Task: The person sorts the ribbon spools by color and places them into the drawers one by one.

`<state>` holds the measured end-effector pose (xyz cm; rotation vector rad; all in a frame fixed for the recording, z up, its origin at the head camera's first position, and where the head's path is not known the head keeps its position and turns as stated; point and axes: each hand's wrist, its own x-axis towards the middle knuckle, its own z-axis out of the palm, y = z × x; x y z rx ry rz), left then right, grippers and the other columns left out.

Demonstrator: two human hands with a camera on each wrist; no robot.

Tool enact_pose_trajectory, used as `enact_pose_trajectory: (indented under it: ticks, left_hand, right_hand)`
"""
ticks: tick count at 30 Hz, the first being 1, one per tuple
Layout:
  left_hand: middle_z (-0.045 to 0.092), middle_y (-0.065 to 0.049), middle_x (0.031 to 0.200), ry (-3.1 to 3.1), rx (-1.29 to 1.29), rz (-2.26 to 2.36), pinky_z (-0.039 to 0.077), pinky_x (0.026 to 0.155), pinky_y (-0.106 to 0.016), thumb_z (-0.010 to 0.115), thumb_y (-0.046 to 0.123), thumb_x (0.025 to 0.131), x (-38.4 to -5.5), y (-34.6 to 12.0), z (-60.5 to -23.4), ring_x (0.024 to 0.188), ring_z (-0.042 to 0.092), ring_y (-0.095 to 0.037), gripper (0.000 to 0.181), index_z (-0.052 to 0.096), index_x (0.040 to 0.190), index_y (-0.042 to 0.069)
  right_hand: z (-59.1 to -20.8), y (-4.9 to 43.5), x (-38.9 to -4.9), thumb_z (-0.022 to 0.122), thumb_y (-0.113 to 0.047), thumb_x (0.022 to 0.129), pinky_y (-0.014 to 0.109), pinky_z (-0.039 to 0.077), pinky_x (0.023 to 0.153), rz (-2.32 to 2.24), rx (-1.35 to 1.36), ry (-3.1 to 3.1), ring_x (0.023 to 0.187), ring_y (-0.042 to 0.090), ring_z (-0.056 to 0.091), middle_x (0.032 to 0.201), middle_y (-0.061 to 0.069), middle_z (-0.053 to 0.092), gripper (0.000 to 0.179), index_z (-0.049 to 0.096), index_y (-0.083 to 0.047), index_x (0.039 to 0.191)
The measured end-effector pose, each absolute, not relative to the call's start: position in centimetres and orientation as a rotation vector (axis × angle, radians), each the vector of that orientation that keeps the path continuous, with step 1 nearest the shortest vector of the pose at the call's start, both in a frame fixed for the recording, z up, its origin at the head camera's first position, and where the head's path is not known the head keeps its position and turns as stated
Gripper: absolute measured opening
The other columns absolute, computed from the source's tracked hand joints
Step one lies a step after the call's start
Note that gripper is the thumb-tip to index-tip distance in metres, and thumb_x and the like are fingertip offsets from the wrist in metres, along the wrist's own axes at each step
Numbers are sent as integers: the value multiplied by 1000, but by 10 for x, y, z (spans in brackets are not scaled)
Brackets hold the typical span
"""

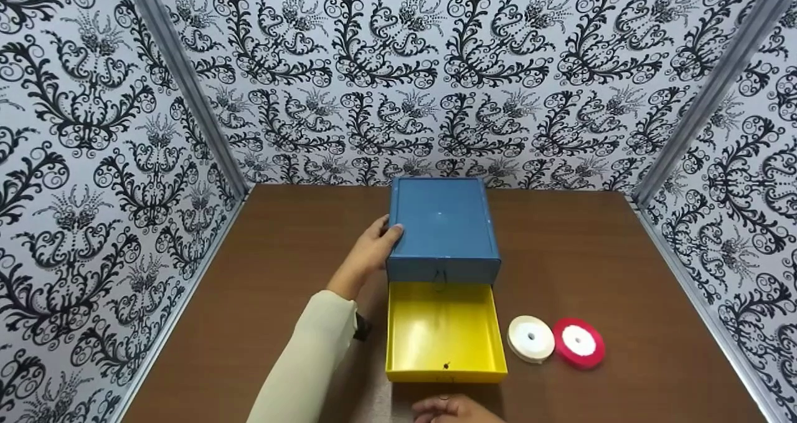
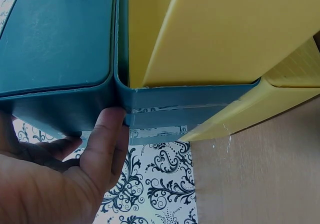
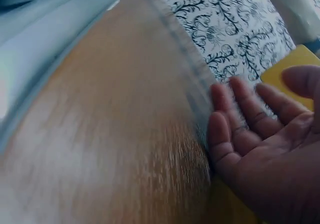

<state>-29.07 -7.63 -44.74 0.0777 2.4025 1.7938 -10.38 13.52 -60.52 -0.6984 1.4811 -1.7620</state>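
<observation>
A blue drawer box stands on the table with a dark loop on its blue front. Below that front, a yellow drawer is pulled out, its bare bottom showing. My left hand rests against the box's left side, thumb at the top edge; the left wrist view has its fingertips touching the blue wall. Just in front of the drawer is my right hand, partly cut off by the frame. The right wrist view shows its fingers loosely bent, holding nothing and apart from the drawer.
Right of the drawer lie a cream ribbon spool and a red ribbon spool, side by side on the brown table. Patterned panels enclose the back and both sides, with grey metal posts at the corners.
</observation>
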Motion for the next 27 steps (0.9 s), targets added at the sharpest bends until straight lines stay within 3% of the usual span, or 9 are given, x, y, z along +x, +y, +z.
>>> enact_pose_trajectory:
  ticks: [5,10,21,27]
  left_hand:
    - [40,-11,139,2391,87,1813,42,90,-45,50,45,91,-291,-76,-448,115,47,-29,66,30,145,15]
    - [41,-10,139,2348,63,1834,46,84,-46,51,45,90,-290,-77,-448,112,49,-30,65,30,145,16]
    - [41,-10,137,2321,89,1849,47,83,-43,51,46,90,-288,-80,-447,107,53,-30,65,30,145,17]
    - [43,-9,136,2319,100,1849,47,83,-42,50,45,91,-289,-80,-447,104,55,-28,63,31,144,18]
  right_hand:
    - [-599,130,-106,51,-12,94,26,46,86,-1484,-1211,1953,102,13,59,110,16,63,35,52,8,123]
    - [-583,126,-104,52,-12,93,25,46,85,-1250,-1566,2257,104,13,58,113,9,63,32,56,-1,122]
    - [-543,122,-87,50,-8,94,21,46,82,-1338,-1646,2291,100,10,57,113,4,61,30,57,-8,124]
    - [-521,125,-92,54,-12,93,21,43,88,-1249,-1902,2397,104,11,54,117,3,58,33,53,-9,126]
